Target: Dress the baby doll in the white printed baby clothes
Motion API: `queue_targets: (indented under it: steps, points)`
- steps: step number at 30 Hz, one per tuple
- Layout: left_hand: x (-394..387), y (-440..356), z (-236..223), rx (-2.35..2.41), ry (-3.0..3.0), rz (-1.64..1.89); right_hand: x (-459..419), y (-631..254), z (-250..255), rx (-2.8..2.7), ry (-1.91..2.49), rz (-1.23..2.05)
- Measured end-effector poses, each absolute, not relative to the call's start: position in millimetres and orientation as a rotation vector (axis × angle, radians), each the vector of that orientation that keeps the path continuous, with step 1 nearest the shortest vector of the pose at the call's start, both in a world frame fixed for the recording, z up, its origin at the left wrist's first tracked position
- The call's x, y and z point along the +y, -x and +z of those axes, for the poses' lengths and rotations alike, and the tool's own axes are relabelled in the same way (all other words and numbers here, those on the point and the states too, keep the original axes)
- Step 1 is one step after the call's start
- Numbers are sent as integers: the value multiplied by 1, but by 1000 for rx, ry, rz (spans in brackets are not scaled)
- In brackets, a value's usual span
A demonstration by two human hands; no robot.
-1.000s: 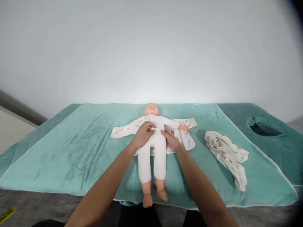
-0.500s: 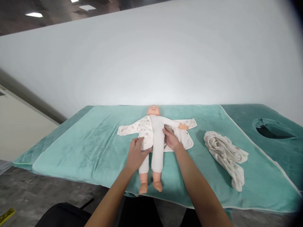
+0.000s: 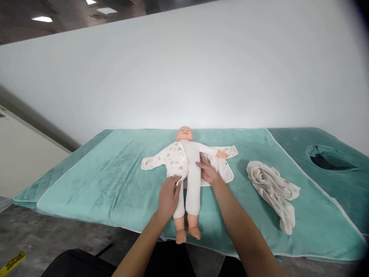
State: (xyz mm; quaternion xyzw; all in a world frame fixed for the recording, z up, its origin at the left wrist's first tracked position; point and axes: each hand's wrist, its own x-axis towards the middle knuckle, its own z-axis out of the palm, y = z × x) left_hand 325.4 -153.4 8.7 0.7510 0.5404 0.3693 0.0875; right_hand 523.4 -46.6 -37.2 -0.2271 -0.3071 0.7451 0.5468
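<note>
A baby doll [image 3: 192, 181] in a white bodysuit lies on its back on a teal towel [image 3: 109, 184]. An open printed white jacket [image 3: 173, 158] lies under it, its left panel folded onto the doll's chest. My left hand [image 3: 168, 197] pinches the lower hem of that panel beside the doll's hip. My right hand [image 3: 208, 171] rests flat on the doll's waist and the spread right panel, fingers stretched out.
A crumpled white garment [image 3: 273, 188] lies on the towel to the right. The padded table [image 3: 340, 181] has a face hole [image 3: 331, 161] at the far right. A white wall stands behind. Grey floor and a dark seat are at the near edge.
My left hand left the doll's chest, came down to the jacket's left panel and pulled its hem over the doll's side. The camera tilted up; my right hand stayed put.
</note>
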Motion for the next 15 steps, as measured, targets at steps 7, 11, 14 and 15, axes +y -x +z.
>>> queue_targets:
  steps: [7, 11, 14, 15]
  points:
    - [-179, -350, 63, 1375, -2016, 939, -48, -520, -23, -732, 545, 1781]
    - [-222, -361, 121, 1054, -1981, 1216, -46, -520, -22, -741, 592, 1804]
    - [-255, -361, 149, 853, -2059, 1286, -41, -522, -32, -758, 584, 1785]
    - [-263, -362, 152, 805, -2090, 1294, -39, -522, -35, -758, 580, 1780]
